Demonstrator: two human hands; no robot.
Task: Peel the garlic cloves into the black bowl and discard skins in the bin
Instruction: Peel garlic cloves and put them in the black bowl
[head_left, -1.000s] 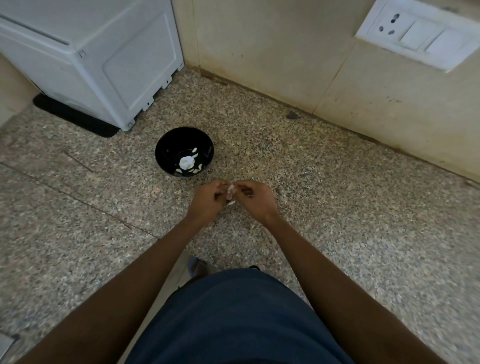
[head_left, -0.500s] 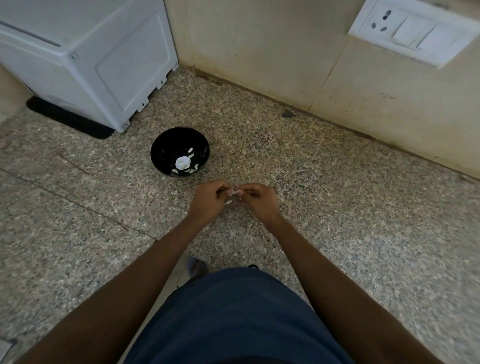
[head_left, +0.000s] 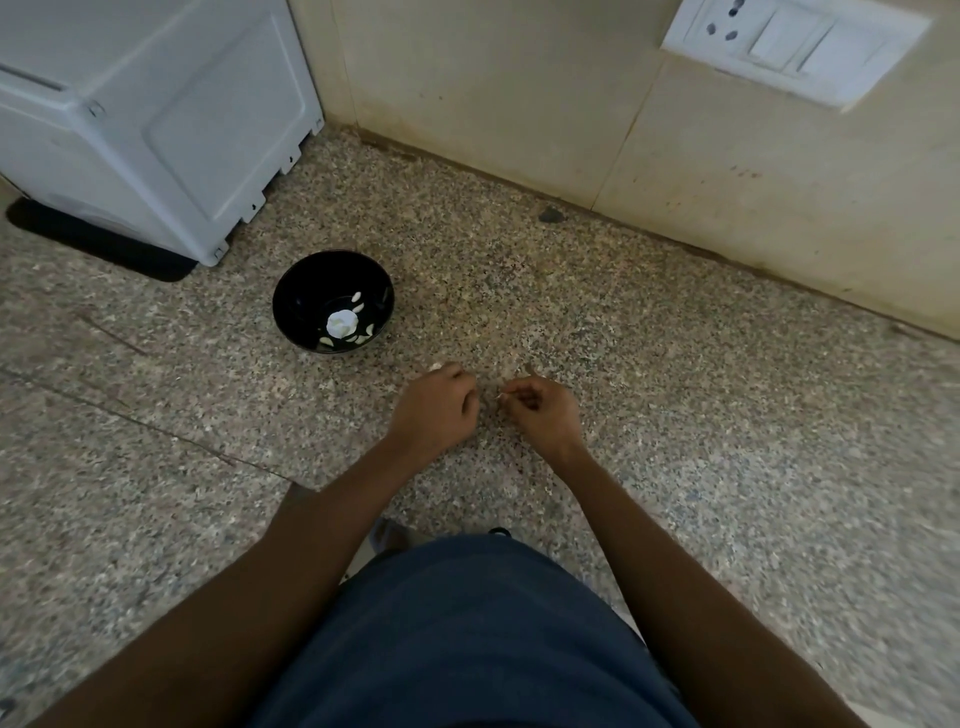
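Mid-peel: left hand (head_left: 434, 408) pinching a clove (head_left: 435, 367), right hand (head_left: 543, 410) pinching skin (head_left: 500, 397), just apart, near the bowl (head_left: 291, 306). Next: clove into bowl; bin unseen.

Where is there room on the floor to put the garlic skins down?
Bare speckled stone floor stretches right of the right hand, out to the cream wall. It is crowded at the left, where the round black bowl sits by the white appliance.
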